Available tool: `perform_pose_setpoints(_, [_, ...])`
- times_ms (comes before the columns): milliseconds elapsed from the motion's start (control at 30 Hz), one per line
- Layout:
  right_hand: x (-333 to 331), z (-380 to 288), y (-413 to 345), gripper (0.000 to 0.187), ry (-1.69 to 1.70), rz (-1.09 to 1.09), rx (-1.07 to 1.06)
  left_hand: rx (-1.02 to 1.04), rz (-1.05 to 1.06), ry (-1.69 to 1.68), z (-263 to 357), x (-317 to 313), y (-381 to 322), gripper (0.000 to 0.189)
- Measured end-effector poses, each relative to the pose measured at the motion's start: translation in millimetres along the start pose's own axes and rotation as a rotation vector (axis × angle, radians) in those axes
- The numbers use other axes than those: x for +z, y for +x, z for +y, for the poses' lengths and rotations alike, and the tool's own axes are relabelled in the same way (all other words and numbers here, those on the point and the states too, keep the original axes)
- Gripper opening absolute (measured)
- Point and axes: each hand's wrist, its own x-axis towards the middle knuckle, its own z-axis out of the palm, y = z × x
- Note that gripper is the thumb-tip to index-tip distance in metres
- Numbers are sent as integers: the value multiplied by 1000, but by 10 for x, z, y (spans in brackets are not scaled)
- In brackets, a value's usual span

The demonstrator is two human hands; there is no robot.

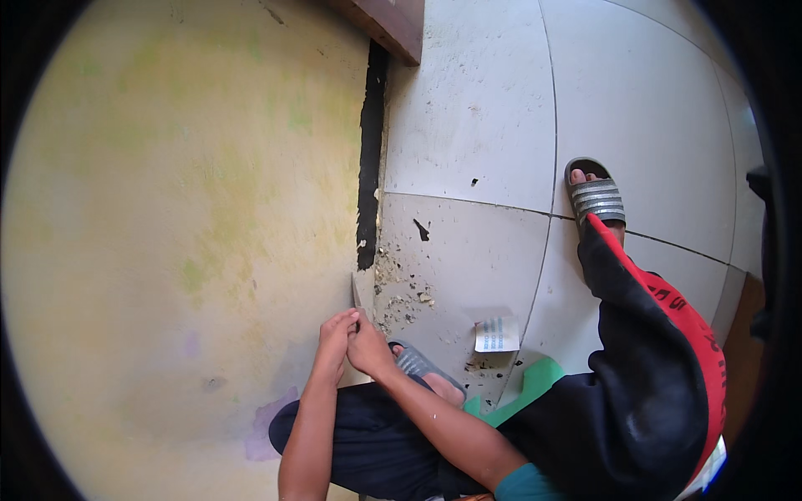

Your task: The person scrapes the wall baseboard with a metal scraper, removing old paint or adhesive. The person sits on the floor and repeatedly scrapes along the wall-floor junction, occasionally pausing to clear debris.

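My right hand (pixel 369 347) is closed around a narrow, pointed metal blade (pixel 356 293), probably a knife or scraper; its handle is hidden in my grip. My left hand (pixel 335 338) meets the right one, its fingers pinched at the base of the blade. The blade points up along the foot of a yellowish painted wall (pixel 188 188). Just beyond its tip ends a black painted strip (pixel 369 156) with ragged edges, running along the wall's bottom. Pale and black flakes (pixel 401 304) lie on the floor beside the wall.
Light floor tiles (pixel 470 125) spread to the right. A piece of printed sandpaper (pixel 497 334), back side up, lies near my slippered foot (pixel 423 369). My other foot (pixel 595 194) stands further right. A brown wooden piece (pixel 391 28) juts in at the top. Something green (pixel 532 385) shows beneath my leg.
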Motion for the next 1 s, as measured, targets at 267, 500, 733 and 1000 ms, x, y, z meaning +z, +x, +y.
perform_pose_setpoints(267, [-186, -50, 82, 51, -128, -58, 52, -134, 35, -270, -158, 184, 331, 40])
perform_pose_setpoints(500, [-241, -86, 167, 38, -203, -26, 1, -264, 36, -543, -368, 170, 462, 31])
perform_pose_setpoints(733, [-269, -24, 187, 47, -206, -18, -34, -290, 126, -612, -296, 277, 388, 29])
perform_pose_setpoints(1000, [-336, -198, 250, 45, -154, -41, 12, -230, 118, -649, -105, 314, 364, 35])
